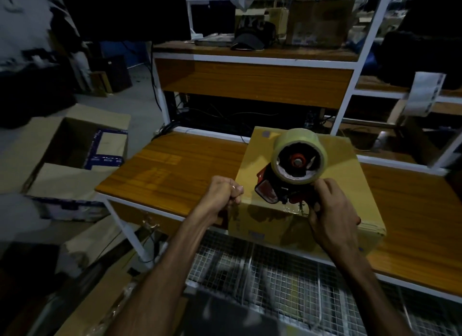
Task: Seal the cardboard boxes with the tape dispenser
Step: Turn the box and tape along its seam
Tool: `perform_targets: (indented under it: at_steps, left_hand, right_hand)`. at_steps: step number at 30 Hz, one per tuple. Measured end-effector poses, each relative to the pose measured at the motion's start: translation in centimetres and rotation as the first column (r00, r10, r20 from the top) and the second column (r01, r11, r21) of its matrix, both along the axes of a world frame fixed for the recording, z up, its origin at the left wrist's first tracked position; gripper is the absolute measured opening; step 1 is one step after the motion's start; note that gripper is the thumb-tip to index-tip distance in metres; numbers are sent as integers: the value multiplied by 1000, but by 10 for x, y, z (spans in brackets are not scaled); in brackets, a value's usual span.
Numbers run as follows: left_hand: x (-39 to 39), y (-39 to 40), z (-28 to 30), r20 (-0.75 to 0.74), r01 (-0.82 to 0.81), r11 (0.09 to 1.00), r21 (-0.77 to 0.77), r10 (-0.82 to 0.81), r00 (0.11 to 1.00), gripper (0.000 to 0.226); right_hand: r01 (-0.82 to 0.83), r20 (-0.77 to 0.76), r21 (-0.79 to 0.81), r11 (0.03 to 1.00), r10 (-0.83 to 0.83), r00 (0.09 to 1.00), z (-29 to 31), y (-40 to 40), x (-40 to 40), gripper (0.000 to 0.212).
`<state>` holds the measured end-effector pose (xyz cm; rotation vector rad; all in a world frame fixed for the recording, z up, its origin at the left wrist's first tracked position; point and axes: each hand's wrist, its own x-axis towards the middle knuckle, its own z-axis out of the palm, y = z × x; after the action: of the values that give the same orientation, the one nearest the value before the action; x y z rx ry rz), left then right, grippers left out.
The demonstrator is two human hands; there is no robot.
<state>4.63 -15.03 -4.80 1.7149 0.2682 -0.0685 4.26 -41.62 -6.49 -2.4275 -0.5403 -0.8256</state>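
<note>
Right hand (330,210) grip grasping tape dispenser (287,175) on closed cardboard box (300,160), left hand (222,193) clenched at its corner

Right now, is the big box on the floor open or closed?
Open: the floor box's top flaps are spread outward and its inside shows.
</note>
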Motion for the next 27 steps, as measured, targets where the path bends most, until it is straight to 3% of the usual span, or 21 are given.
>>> perform_targets:
  at_steps: [6, 11, 18, 27]
  left_hand:
    - [16, 7, -6, 59, -38, 997, 68, 34, 998, 31]
    - [36, 43, -14, 97, -163, 979, 120, 152, 984, 32]
    - [45, 79, -49, 50, -37, 997, -66, 41, 998, 19]
    - [56, 77, -102, -7, 109, 965, -240, -114, 993, 19]
  right_hand:
    - [53, 23, -93, 994, -51, 998, 3, 15, 6, 37]
    - [122, 14, -103, 987, -121, 993, 8, 25, 20, 49]
    - [113, 10, -137, 984, -113, 994, 17, 36, 33, 35]
    - [132, -105, -202, 971, -155, 982, -5, 21, 29, 41]
